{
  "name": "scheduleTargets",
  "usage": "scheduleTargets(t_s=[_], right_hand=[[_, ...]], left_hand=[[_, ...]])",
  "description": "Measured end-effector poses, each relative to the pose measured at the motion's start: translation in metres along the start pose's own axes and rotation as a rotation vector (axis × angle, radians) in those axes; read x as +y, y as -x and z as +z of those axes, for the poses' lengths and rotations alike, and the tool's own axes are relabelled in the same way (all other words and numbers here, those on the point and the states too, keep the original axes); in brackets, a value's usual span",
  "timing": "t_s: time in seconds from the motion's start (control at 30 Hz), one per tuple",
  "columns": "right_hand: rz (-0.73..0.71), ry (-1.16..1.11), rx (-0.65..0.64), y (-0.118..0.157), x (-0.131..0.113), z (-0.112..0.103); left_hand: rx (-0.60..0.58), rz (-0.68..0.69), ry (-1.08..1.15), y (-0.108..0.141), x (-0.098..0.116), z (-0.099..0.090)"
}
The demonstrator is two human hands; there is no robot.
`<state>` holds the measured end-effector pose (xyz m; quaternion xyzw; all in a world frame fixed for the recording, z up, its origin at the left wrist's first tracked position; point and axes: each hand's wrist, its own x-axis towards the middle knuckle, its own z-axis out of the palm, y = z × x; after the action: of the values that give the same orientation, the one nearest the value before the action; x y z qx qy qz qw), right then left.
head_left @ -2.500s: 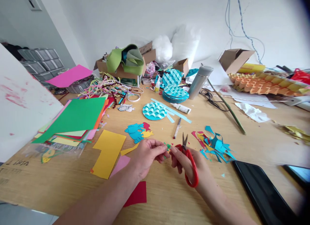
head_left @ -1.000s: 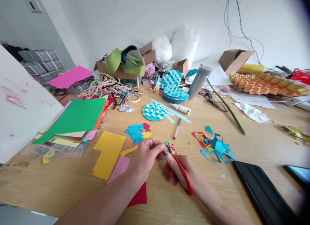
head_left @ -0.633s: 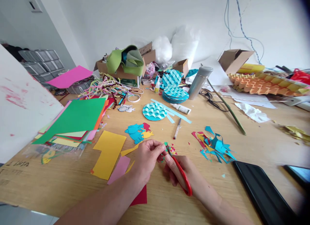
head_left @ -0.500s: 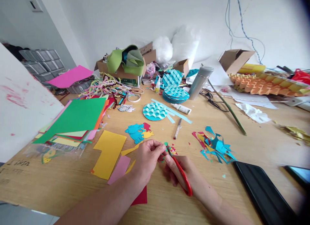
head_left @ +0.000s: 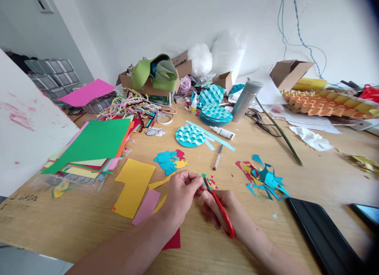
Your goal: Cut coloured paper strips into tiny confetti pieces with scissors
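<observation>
Head view: looks like snipping step. Grips red-handled scissors (head_left: 227, 221) with right hand (head_left: 233, 206), over table (head_left: 251, 247) near coloured paper bits (head_left: 213, 183); pinches with left hand (head_left: 184, 192) beside blades (head_left: 206, 182), cannot tell on what. Probably calls next for steady pinch, clear of closing blades.
</observation>
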<state>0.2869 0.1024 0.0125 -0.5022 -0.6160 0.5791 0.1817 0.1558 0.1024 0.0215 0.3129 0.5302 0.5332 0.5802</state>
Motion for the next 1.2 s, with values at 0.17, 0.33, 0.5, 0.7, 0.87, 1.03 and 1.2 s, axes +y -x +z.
scheduleTargets(t_s=[0.17, 0.33, 0.5, 0.7, 0.87, 1.03, 1.2], right_hand=[[0.015, -0.014, 0.006, 0.0000, 0.0018, -0.0002], [0.025, -0.042, 0.003, -0.0007, 0.0041, 0.0001], [0.058, -0.042, 0.021, -0.0004, 0.0043, 0.0002], [0.068, -0.027, 0.032, -0.0002, 0.0032, 0.0001], [0.067, -0.025, 0.037, -0.0010, 0.0047, -0.0003], [0.064, -0.019, 0.048, -0.0001, 0.0047, 0.0003], [0.078, -0.038, 0.053, 0.0007, 0.0026, 0.0005]], left_hand=[[0.010, -0.001, 0.002, 0.0004, 0.0003, -0.0001], [0.016, -0.008, 0.008, 0.0001, -0.0003, -0.0001], [0.026, -0.010, 0.000, -0.0001, -0.0005, 0.0005], [0.032, -0.005, 0.003, 0.0003, -0.0005, 0.0001], [0.032, -0.002, 0.007, 0.0000, -0.0007, 0.0002], [0.030, 0.006, 0.006, -0.0002, -0.0008, -0.0001], [0.027, 0.007, -0.002, -0.0001, -0.0015, -0.0003]])
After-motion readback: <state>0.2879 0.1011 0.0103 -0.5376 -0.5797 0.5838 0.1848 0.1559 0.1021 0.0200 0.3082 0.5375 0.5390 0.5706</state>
